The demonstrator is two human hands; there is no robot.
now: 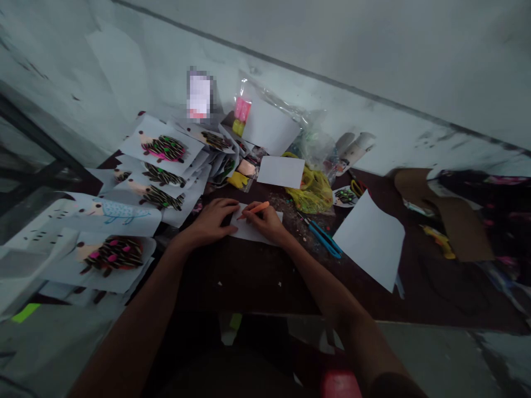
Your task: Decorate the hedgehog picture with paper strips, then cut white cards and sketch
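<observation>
A small white paper [253, 234] lies on the dark table [232, 276] in front of me. My left hand [212, 221] rests flat on its left edge, fingers spread and holding nothing. Over the middle of the paper, my right hand [264, 220] is closed round an orange pen [260, 208], which slants down to the left with its tip at the paper. Any mark on the paper is too small to make out. Blue-handled scissors [326, 237] lie to the right of my right hand.
Stacked hedgehog pictures [160, 148] fill the left side. Behind my hands are a white card [281, 172] and a yellow plastic bag [311, 190]. A large white sheet [371, 243], brown cardboard [467, 229] and a yellow tool [440, 242] lie to the right.
</observation>
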